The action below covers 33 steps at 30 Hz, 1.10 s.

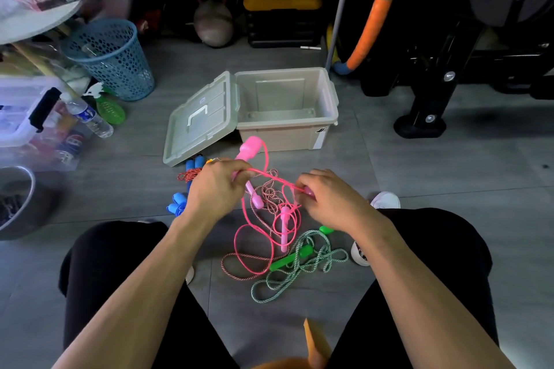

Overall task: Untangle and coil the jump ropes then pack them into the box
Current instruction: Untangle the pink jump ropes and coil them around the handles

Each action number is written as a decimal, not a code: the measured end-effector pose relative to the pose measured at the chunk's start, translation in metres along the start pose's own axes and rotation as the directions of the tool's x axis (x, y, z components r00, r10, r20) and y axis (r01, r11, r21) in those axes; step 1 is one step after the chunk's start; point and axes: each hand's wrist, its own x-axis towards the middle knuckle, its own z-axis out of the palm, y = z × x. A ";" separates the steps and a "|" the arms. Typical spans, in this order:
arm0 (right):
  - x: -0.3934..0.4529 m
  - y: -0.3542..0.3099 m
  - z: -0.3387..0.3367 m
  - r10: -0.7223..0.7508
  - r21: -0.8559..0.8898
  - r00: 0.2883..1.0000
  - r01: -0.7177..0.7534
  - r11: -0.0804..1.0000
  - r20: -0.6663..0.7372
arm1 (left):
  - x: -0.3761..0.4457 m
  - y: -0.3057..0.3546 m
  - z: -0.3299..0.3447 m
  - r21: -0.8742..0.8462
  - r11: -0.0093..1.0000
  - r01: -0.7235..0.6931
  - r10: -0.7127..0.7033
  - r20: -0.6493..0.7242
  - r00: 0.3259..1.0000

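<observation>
Gripping pink rope (271, 177), left hand (217, 186), right hand (326, 198)

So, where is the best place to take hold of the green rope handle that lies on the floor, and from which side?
Grip the green handle round its bare lower-left half, coming from above. It lies flat and slanted on the floor, and the green-white rope crosses its upper-right end, so the lower end is probably freer for the fingers.

The left hand (214, 189) holds a pink handle (247, 153). The right hand (326, 199) pinches the pink rope (269, 177) stretched between both hands. Below them, more ropes (293, 260) lie tangled on the floor (419, 177). Beyond them sits the open box (284, 132).
</observation>
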 end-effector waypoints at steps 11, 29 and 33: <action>-0.001 0.008 -0.003 0.296 0.119 0.953 -0.302 0.946 0.067 | -0.007 0.004 0.005 -0.069 0.994 0.090 -0.067 0.280 0.958; 0.020 0.001 0.021 0.664 0.868 0.720 -0.445 0.219 0.201 | -0.022 0.024 0.024 -0.363 0.900 0.242 -0.079 0.411 0.908; 0.018 0.006 0.012 0.638 0.517 0.743 -0.472 0.714 -0.202 | -0.021 0.024 0.019 -0.353 0.918 0.180 -0.059 0.326 0.943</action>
